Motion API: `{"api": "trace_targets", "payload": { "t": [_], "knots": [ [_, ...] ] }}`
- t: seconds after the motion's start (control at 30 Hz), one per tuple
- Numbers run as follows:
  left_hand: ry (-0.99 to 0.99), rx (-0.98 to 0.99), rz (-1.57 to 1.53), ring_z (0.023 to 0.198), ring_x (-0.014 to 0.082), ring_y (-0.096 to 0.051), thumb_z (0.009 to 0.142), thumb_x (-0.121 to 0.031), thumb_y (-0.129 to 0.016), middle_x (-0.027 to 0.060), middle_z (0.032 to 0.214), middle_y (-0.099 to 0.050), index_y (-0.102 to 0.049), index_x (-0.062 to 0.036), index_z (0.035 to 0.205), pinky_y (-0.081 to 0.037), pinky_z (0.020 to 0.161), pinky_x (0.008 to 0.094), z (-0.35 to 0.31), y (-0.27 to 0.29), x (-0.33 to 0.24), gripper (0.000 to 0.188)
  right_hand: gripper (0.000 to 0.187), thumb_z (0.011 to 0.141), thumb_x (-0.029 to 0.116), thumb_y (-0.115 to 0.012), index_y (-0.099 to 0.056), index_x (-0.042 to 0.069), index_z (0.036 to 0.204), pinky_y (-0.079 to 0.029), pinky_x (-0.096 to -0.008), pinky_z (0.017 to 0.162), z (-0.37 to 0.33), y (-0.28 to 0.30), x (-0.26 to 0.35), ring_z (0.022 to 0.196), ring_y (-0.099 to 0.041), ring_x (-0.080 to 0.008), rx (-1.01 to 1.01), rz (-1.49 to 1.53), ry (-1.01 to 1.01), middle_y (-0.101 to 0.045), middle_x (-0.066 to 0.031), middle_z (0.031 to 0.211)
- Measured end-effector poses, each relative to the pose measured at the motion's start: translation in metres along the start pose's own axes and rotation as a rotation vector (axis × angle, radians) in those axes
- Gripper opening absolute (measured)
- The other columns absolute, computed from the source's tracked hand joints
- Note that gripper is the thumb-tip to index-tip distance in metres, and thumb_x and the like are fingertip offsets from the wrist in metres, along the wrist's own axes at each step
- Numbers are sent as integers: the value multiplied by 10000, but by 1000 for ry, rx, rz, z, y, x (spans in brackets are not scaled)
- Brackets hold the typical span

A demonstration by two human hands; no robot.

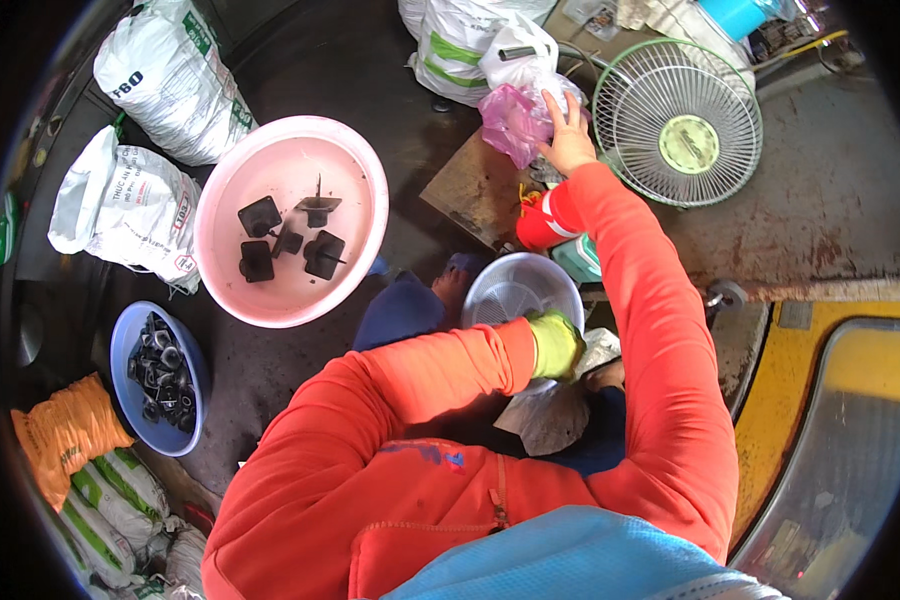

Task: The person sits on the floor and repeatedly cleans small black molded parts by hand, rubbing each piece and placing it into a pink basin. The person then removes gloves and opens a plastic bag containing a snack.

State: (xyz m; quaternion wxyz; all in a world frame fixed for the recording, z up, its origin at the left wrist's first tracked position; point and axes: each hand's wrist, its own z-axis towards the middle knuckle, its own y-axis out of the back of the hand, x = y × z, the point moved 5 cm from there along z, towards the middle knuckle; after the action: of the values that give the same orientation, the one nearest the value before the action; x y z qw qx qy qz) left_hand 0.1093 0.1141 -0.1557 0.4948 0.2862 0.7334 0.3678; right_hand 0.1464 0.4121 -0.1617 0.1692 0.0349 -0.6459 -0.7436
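Observation:
My left hand [556,345], in a yellow-green glove, is curled at the lower right rim of a pale grey plastic colander [515,285]; its fingertips are hidden. The colander stands low between my legs, and nothing can be made out inside it. Bare and stretched far forward, my right hand [570,138] has its fingers spread over a clear plastic bag [558,95]. Touching that bag is a crumpled pink plastic bag [515,125]. Just below my right wrist sits a red and white thing [542,222], partly covered by the sleeve.
A green wire fan guard [678,125] rises right of my hand, on a worn metal surface [820,200]. Left, a pink basin [300,130] holds several black parts, and a blue basin [198,385] many small dark ones. White sacks [175,80] stand at far left.

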Motion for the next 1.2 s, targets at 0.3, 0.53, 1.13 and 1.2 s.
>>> {"api": "trace_targets", "payload": {
  "t": [0.3,0.53,1.13,1.2],
  "knots": [
    [-235,64,-176,918,336,-662,819,-415,-588,170,960,-668,-678,-94,1016,-495,822,452,-16,9,0,387,617,825,125,-572,-416,305,1395,-476,-518,935,84,-60,-59,1236,-451,-476,64,-244,-319,-353,-151,1451],
    [-121,-117,74,772,342,-683,853,-369,-574,172,854,-690,-676,-56,1030,-534,671,446,0,15,20,374,340,831,169,-573,-595,30,1141,-468,-486,927,108,19,-37,1071,-559,-442,-423,43,-201,-498,-272,1256],
    [-625,-692,-2298,1261,287,-497,956,-83,-509,141,1363,-501,-401,-27,1409,-415,1074,455,-27,69,11,468,597,794,13,-632,-426,86,1349,-487,-349,866,-316,184,33,1084,-523,-242,-721,607,-349,-472,-129,1201],
    [-581,-680,-2177,1262,291,-497,971,-140,-503,145,1364,-506,-407,-31,1408,-416,1067,469,-19,63,6,461,543,729,30,-682,-539,101,1248,-419,-414,980,-345,192,54,1118,-501,-318,-823,-8,-77,-477,-147,1211]
  ]
}}
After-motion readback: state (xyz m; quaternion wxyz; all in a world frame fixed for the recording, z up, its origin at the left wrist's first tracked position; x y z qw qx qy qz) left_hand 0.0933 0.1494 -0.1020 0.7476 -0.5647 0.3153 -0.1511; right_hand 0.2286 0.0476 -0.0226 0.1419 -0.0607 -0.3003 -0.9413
